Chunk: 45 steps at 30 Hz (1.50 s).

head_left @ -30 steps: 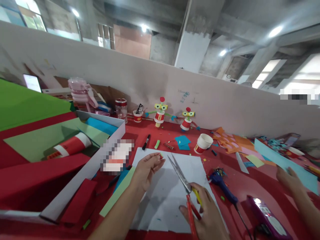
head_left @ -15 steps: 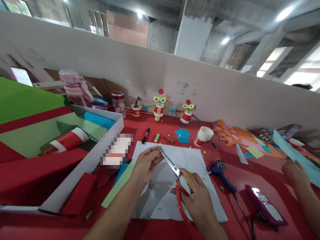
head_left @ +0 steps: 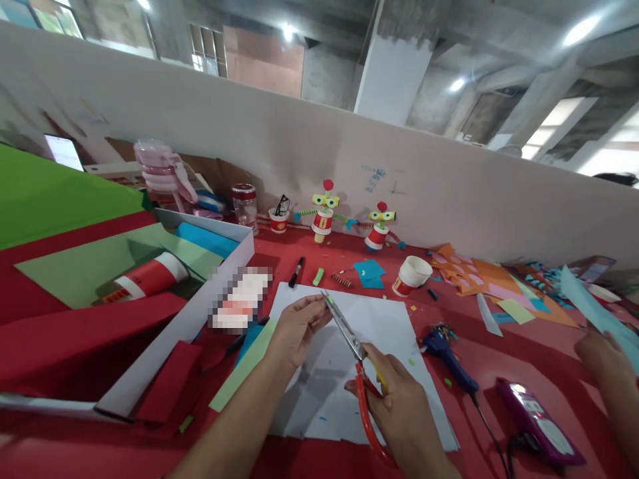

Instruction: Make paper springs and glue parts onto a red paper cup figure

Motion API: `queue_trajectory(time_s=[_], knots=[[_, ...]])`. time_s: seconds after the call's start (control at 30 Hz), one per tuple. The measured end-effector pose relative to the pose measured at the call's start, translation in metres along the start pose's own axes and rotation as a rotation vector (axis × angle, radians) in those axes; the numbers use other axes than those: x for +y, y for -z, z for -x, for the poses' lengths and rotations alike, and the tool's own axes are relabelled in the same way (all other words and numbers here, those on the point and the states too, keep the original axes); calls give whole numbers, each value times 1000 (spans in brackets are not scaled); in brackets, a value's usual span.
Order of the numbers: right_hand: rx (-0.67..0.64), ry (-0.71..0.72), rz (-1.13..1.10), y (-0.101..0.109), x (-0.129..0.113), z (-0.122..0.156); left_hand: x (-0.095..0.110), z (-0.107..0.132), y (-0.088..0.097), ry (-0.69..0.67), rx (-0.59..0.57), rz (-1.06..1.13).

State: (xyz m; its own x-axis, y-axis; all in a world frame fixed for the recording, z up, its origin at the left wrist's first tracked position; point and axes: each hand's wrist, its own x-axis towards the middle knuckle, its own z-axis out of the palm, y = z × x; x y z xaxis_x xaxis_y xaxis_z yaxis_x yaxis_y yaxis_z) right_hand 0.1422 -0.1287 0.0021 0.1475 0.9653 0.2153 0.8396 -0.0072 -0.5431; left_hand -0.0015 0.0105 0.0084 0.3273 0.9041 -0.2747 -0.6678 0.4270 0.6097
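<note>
My right hand (head_left: 399, 399) is closed round the red and yellow handles of a pair of scissors (head_left: 348, 334), their blades pointing up and to the left. The blade tips meet the fingertips of my left hand (head_left: 299, 329), which pinches a tiny piece of green paper (head_left: 329, 301). That piece is mostly hidden by the fingers and blades. Beneath both hands lies white paper (head_left: 319, 412) with small scraps on it. Beyond it are a black marker (head_left: 296, 272), a green folded paper spring (head_left: 318, 277), a red striped spring (head_left: 341, 280) and blue paper squares (head_left: 369, 273).
Two paper-cup figures (head_left: 323, 223) stand by the wall, with a white-rimmed cup (head_left: 412, 275) nearer. A blue glue gun (head_left: 452, 359) and a purple device (head_left: 542, 422) lie on the right. A white-walled box (head_left: 164, 332) fills the left. Another person's hand (head_left: 602, 349) holds light blue paper.
The whole view has shifted slightly, so things sit a little further right. My hands keep nearly the same pose, with the scissors still at the left fingertips.
</note>
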Motion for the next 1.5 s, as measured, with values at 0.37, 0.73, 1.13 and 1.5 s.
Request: queue_trajectory(time_s=[0.37, 0.73, 1.13, 1.5], knots=[[54, -101, 230, 7, 30, 5, 3, 1, 2, 24, 26, -27], [60, -152, 660, 40, 51, 1, 13, 8, 4, 139, -233, 154], [28, 174, -588, -15, -27, -78, 0, 8, 3, 190, -408, 67], [94, 156, -617, -20, -18, -73, -15, 8, 3, 284, -354, 172]])
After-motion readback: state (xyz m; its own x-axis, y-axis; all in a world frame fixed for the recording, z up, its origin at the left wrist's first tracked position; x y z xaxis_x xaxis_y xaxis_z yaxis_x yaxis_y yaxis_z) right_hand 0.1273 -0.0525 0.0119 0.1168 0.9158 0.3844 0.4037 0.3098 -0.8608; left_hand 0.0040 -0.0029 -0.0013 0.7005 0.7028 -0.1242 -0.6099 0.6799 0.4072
